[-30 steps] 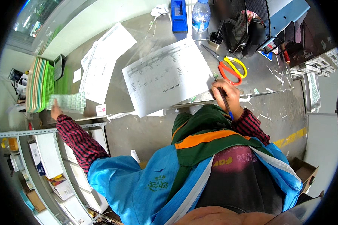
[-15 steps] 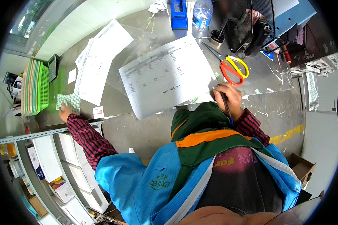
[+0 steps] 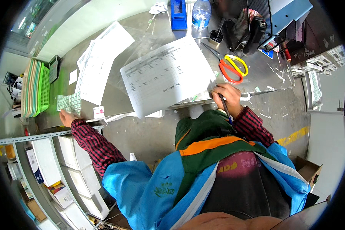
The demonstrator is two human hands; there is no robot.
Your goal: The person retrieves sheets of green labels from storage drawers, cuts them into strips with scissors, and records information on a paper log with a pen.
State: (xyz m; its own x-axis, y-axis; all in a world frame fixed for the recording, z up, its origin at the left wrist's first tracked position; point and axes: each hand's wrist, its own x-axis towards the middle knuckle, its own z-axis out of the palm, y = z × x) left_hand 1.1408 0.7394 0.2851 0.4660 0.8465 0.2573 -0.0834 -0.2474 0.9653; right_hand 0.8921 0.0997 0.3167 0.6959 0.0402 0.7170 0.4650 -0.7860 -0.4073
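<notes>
Toward the left of the frame in the head view, the left hand (image 3: pixel 68 118) has its fingers mostly closed on the lower edge of a green-and-white gridded sheet (image 3: pixel 70 102), just beside the stacked baskets (image 3: pixel 44 92). Whether that sheet rests on the desk (image 3: pixel 117 101) or hangs just above it, I cannot tell.

Right of centre, the right hand (image 3: pixel 228 98) is curled around a dark pen (image 3: pixel 224 106), which slants down toward the person's lap. Near this hand, a large printed page (image 3: pixel 166 76) lies across the middle of the desk, with red-and-yellow-handled scissors (image 3: pixel 234 69) to its right.

The step in hand looks like handling the gridded sheet on one side while the pen is simply held on the other. Moving the sheet calls for a secure pinch at its edge; writing would call for bringing the pen's tip onto paper.
</notes>
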